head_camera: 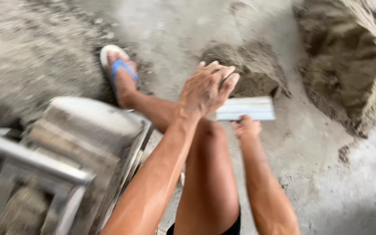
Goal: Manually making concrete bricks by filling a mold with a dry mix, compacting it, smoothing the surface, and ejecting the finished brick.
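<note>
On the concrete floor (188, 26), just ahead of our knees, we note a flat pale board (245, 108) lying with its far edge against a small heap of damp sand (249, 69); a larger sand pile (349, 65) sits apart to the right. Our right hand (246, 127) grips the board's near edge, fingers closed around it from below. Our left hand (205, 89) is above the board's left end, fingers loosely spread and bent, holding nothing that we can make out; motion blur prevents a firmer reading. We judge the board stiff, light and smooth-faced, likely gritty and somewhat slippery with sand dust, so a grip along the long near edge with the second hand pressing on top would suit it best. The sand is loose, heavy in bulk, and will crumble. To the left stands a grey metal frame with a mould-like box (88, 130), and a foot in a blue sandal (120, 72) rests beyond it.
</note>
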